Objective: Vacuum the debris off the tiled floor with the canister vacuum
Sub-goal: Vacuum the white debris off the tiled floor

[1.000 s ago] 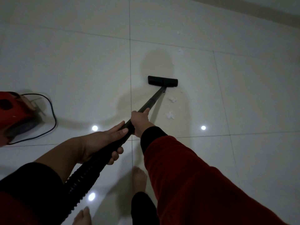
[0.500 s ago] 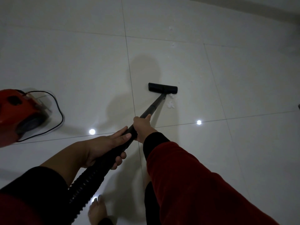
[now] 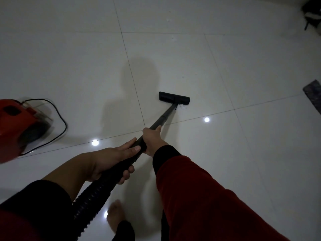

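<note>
Vacuum wand, stiff and light we judge, slants toward the floor head on far glossy tiles; our right hand clamps its tube, our left hand wraps the cuff above the flexible hose.

I saw both hands gripping the black wand, left hand behind right hand, floor head flat on pale tiles, white scrap touching it, red canister left, bare foot below.
</note>
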